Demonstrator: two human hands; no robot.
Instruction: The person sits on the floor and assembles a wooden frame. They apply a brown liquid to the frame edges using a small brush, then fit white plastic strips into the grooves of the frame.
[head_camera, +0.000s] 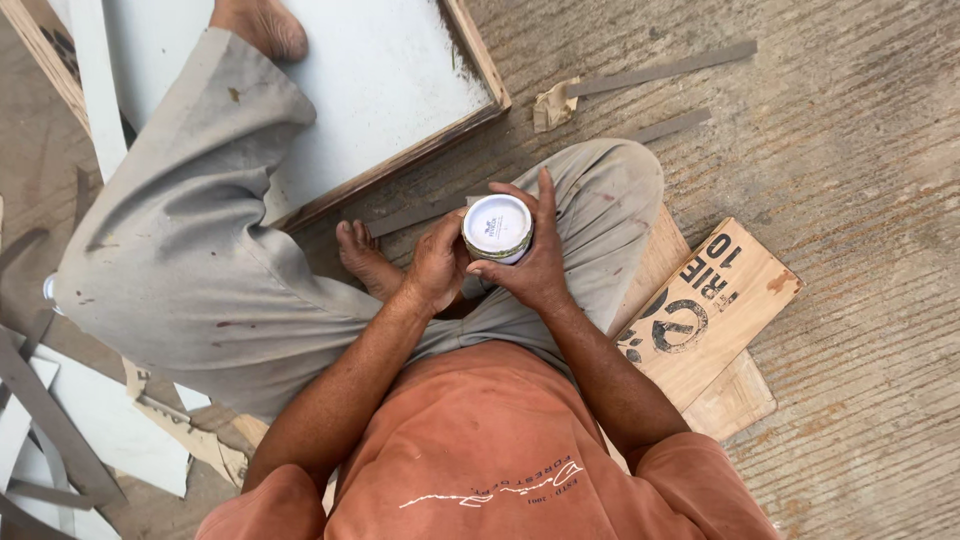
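Observation:
I sit on the floor and hold a small round tin (497, 228) with a white lid in front of me, above my lap. My right hand (535, 258) wraps around the tin's right side, fingers up along its far edge. My left hand (437, 262) grips the tin's left side, thumb near the lid's rim. The lid is on the tin. My grey-trousered legs are bent, one bare foot (362, 256) tucked just left of my hands, the other resting on a white panel.
A large white panel with a wooden frame (400, 90) lies ahead on the left. A printed plywood board (710, 310) lies under my right side. Thin grey strips (660, 70) and a paper scrap (553, 105) lie on the concrete floor. White offcuts (90, 420) pile at the lower left.

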